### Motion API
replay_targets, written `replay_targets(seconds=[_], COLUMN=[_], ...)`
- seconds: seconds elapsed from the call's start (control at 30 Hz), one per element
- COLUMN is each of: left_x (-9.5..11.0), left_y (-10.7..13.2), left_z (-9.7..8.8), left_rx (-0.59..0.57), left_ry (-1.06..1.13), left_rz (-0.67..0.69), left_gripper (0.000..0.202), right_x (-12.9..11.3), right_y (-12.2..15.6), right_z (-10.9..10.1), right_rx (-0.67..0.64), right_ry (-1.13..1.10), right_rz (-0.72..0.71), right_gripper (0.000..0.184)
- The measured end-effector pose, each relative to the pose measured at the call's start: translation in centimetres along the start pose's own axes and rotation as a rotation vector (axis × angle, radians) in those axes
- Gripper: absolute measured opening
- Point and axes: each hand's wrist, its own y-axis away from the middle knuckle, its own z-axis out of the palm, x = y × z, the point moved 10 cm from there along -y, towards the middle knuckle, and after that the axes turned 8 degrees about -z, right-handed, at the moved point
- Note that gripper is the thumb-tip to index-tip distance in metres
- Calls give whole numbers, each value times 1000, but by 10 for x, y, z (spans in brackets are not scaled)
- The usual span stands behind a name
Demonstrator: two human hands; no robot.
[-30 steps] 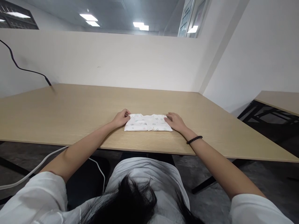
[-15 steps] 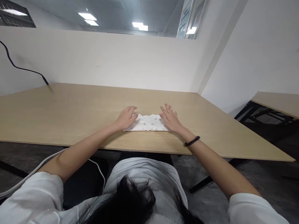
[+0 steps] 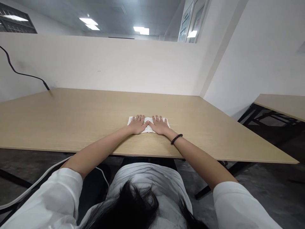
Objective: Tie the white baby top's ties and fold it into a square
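A folded white garment (image 3: 148, 121) with a small print lies on the pale wood table (image 3: 71, 124), close to its front edge. My left hand (image 3: 137, 125) rests flat on the garment's left half, fingers spread. My right hand (image 3: 160, 125) lies the same way on the right half. The fingertips of both hands nearly meet at the middle, hiding much of the cloth. Neither hand grips it. A dark beaded bracelet (image 3: 176, 139) circles my right wrist.
A white partition wall (image 3: 107, 66) runs along the table's far edge, with a black cable (image 3: 21, 73) hanging against it at the left. A white cable (image 3: 35, 186) runs below the table. Another wood table (image 3: 281, 105) stands at the right.
Both hands have moved inward from the garment's ends and now lie flat on top of it. The garment looks narrower than before.
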Motion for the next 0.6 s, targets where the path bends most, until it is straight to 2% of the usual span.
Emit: replay_targets(seconds=[0.2,0.37,0.5,0.6], left_x=[2,-23,-42,-29], left_y=[5,3,1,4], left_z=[0,-8,-16,-27], left_rx=[-1,19,36,127], left_ry=[-19,-71,-63,-45], left_rz=[66,-23,-122,-74], left_gripper=[83,97,87,76], right_x=[12,40,56,57], right_y=[9,16,21,21], right_z=[-5,-12,-17,-28], right_rx=[35,21,36,133], right_ry=[44,3,-65,-98], right_rz=[106,183,214,229], right_gripper=[95,92,89,89])
